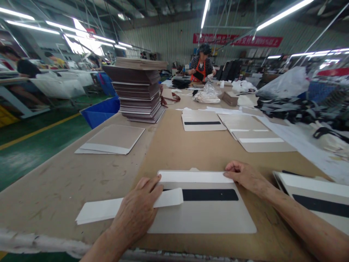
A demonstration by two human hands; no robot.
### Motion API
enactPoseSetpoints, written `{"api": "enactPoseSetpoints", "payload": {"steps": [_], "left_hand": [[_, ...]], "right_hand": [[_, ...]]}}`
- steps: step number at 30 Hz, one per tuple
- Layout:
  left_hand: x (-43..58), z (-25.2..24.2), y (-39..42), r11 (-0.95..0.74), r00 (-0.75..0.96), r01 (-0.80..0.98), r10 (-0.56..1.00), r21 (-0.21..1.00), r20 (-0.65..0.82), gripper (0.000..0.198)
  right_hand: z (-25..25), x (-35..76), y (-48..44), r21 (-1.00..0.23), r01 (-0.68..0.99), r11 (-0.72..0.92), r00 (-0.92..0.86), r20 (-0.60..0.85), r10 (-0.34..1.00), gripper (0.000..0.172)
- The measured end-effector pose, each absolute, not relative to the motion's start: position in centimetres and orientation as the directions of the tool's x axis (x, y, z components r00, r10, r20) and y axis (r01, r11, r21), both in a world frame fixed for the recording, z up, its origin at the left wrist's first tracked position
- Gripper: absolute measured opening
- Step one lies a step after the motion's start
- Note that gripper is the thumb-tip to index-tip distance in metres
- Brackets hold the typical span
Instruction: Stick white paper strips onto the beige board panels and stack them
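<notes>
In front of me a grey board (204,220) lies flat, crossed by a black strip (209,194). Along its far edge runs a white strip (193,177). My left hand (141,203) has its fingertips at the left end of that strip. Several loose white strips (99,211) are held in the same hand, sticking out on both sides and covering part of the black strip. At the far right corner of the board, my right hand (241,174) has thumb and forefinger pinched on the other end of the white strip.
More striped boards (321,196) lie at the right, and others (203,122) farther back. Grey boards (114,140) rest at the left, before a tall stack of boards (139,91). A blue bin (100,112) stands beside the table. Across it, a person in an orange apron (201,69) handles something black.
</notes>
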State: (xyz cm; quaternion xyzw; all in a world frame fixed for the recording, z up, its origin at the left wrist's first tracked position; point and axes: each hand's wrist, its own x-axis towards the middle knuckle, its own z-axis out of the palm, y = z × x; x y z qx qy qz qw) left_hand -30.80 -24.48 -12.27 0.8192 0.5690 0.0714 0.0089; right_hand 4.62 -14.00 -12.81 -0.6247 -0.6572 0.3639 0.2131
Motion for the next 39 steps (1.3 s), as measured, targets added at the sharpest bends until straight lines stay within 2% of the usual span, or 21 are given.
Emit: {"api": "enactPoseSetpoints", "payload": {"steps": [3, 6, 12, 15, 17, 20, 24, 27, 29, 32, 36, 39], "left_hand": [[-30.8, -12.3, -24.4, -0.349, 0.340, 0.932, 0.935, 0.095, 0.102, 0.043], [-30.8, -12.2, -24.3, -0.349, 0.338, 0.932, 0.935, 0.098, 0.110, 0.042], [-30.6, -12.2, -24.5, -0.353, 0.340, 0.931, 0.932, 0.099, 0.122, 0.040], [-30.8, -12.1, -24.5, -0.352, 0.340, 0.931, 0.933, 0.100, 0.120, 0.043], [-30.8, -11.8, -24.3, -0.355, 0.345, 0.930, 0.932, 0.092, 0.110, 0.052], [-30.1, -10.6, -23.5, -0.394, 0.392, 0.919, 0.918, 0.022, 0.063, 0.061], [-27.6, -8.9, -22.2, -0.434, 0.435, 0.891, 0.900, -0.132, -0.026, 0.056], [-26.0, -8.3, -21.9, -0.429, 0.427, 0.880, 0.902, -0.203, -0.057, 0.050], [-25.8, -8.5, -21.9, -0.417, 0.416, 0.881, 0.908, -0.224, -0.056, 0.047], [-26.6, -9.1, -22.0, -0.405, 0.409, 0.892, 0.912, -0.202, -0.025, 0.045], [-28.5, -10.0, -22.5, -0.398, 0.407, 0.907, 0.913, -0.137, 0.039, 0.039], [-29.9, -10.7, -23.3, -0.399, 0.401, 0.916, 0.911, -0.040, 0.099, 0.040]], "right_hand": [[-13.0, 4.5, -13.7, -0.748, 0.662, -0.032, -0.142, -0.168, 0.976, 0.020], [-13.0, 4.4, -13.7, -0.700, 0.714, -0.009, -0.134, -0.150, 0.980, 0.018], [-12.1, 3.8, -14.0, -0.545, 0.838, 0.040, -0.118, -0.110, 0.987, 0.014], [-11.8, 3.5, -14.2, -0.432, 0.889, 0.151, -0.177, -0.021, 0.984, 0.010], [-11.6, 3.1, -14.4, -0.352, 0.904, 0.242, -0.252, 0.018, 0.968, 0.010], [-11.0, 1.9, -15.5, -0.145, 0.921, 0.362, -0.366, -0.002, 0.931, 0.026], [-10.1, -0.9, -17.6, 0.175, 0.833, 0.526, -0.523, -0.066, 0.850, 0.069], [-9.7, -2.8, -18.8, 0.289, 0.785, 0.548, -0.539, -0.118, 0.834, 0.072], [-9.6, -3.2, -19.2, 0.307, 0.786, 0.537, -0.526, -0.122, 0.841, 0.068], [-10.1, -1.9, -19.3, 0.266, 0.817, 0.512, -0.509, -0.085, 0.857, 0.062], [-11.5, 2.6, -19.4, 0.255, 0.865, 0.433, -0.446, -0.007, 0.895, 0.058], [-12.3, 6.3, -19.5, 0.210, 0.880, 0.426, -0.439, 0.022, 0.898, 0.057]]}}
